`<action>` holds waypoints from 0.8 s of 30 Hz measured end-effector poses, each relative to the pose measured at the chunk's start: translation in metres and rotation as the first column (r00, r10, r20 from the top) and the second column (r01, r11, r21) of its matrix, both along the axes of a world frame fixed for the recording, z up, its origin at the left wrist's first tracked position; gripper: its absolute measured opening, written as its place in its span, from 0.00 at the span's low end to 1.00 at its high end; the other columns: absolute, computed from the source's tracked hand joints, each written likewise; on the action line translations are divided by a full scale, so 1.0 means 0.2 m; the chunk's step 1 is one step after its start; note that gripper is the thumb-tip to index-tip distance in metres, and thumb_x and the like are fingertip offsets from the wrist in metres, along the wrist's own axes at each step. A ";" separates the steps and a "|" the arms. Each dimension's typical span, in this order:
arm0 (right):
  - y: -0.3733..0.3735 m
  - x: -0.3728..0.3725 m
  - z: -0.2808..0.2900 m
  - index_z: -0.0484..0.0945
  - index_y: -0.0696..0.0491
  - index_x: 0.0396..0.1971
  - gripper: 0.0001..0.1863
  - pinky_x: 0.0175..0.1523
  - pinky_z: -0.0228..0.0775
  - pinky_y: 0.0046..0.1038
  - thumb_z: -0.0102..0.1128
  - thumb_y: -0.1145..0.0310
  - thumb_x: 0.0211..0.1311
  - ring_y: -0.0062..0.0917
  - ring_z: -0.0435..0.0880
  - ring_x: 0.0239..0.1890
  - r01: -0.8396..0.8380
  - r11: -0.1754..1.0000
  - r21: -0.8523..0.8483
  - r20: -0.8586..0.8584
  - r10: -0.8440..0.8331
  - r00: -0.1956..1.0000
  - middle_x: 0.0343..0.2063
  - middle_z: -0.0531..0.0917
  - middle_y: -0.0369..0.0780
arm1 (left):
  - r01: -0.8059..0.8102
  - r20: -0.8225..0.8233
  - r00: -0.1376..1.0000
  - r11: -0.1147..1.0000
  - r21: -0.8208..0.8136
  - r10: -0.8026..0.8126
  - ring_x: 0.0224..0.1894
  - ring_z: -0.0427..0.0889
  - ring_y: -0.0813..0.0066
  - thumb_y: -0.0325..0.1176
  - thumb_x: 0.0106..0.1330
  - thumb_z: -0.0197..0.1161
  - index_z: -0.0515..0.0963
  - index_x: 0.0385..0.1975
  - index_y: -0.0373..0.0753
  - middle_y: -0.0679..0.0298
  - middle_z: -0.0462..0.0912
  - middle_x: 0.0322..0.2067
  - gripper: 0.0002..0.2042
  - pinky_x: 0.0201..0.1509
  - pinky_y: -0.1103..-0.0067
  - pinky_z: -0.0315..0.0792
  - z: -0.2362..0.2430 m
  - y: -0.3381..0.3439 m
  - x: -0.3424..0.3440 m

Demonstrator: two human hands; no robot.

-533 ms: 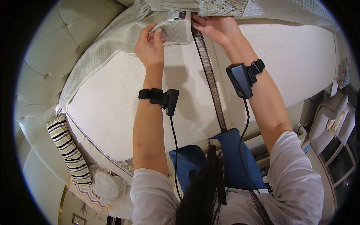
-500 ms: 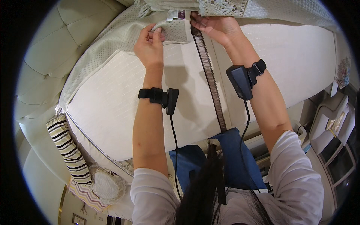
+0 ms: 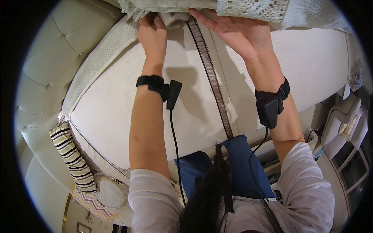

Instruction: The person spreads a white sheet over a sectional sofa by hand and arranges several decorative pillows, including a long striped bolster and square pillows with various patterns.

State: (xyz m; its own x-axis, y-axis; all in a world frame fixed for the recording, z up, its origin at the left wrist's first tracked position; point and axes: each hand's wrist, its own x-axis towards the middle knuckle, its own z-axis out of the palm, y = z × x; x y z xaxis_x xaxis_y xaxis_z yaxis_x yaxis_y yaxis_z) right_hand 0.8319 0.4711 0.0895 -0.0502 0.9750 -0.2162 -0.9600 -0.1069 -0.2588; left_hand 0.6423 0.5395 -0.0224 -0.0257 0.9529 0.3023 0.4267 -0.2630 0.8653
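A white mattress (image 3: pixel 112 120) lies before me, with a brown ruffled trim strip (image 3: pixel 211 73) running across it. At the far side my left hand (image 3: pixel 152 37) is closed on the edge of a pale perforated bed mat (image 3: pixel 95 68); its fingertips are partly hidden by the cloth. To its right, my right hand (image 3: pixel 244 37) is turned palm up under the hanging edge of a cream crocheted bedspread (image 3: pixel 252 9). One finger and part of the palm show, stretched out; the other fingertips are behind the bedspread. A black strapped device sits on each forearm.
A tufted cream headboard (image 3: pixel 50 58) rises at the left. Near it lie a striped cushion (image 3: pixel 74 159) and a round lacy cushion (image 3: pixel 110 192). A pale chair (image 3: pixel 342 124) stands at the right. Black cables hang from both wrist devices.
Both hands have moved a little farther away, the right one also rightward and opening palm up. The mat's corner, visible before, has gone up and back under the bedspread, baring more mattress.
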 end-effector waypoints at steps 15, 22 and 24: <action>-0.03 0.04 0.02 0.67 0.54 0.53 0.28 0.61 0.58 0.40 0.56 0.52 0.57 0.32 0.72 0.52 -0.052 0.994 0.092 0.053 0.047 0.997 0.50 0.74 0.40 | 0.169 -0.728 0.683 0.983 0.064 -0.070 0.52 0.72 0.67 0.43 0.50 0.65 0.77 0.46 0.50 0.67 0.80 0.44 0.21 0.57 0.70 0.64 -0.03 0.07 0.04; -0.03 0.01 0.00 0.70 0.53 0.50 0.24 0.56 0.63 0.34 0.58 0.56 0.57 0.28 0.73 0.50 -0.003 0.994 0.109 0.040 -0.002 0.999 0.49 0.76 0.38 | 0.181 -0.895 0.447 0.978 0.102 0.010 0.51 0.73 0.65 0.35 0.54 0.59 0.77 0.42 0.46 0.65 0.79 0.45 0.15 0.52 0.72 0.68 -0.17 0.34 0.11; -0.03 0.02 -0.03 0.70 0.53 0.50 0.24 0.56 0.63 0.34 0.58 0.56 0.57 0.28 0.73 0.50 -0.005 0.994 0.109 0.039 0.000 0.999 0.49 0.76 0.38 | 0.239 -0.835 0.546 0.968 0.077 -0.069 0.50 0.74 0.64 0.34 0.53 0.59 0.77 0.41 0.44 0.64 0.79 0.44 0.14 0.52 0.72 0.68 -0.14 0.35 0.19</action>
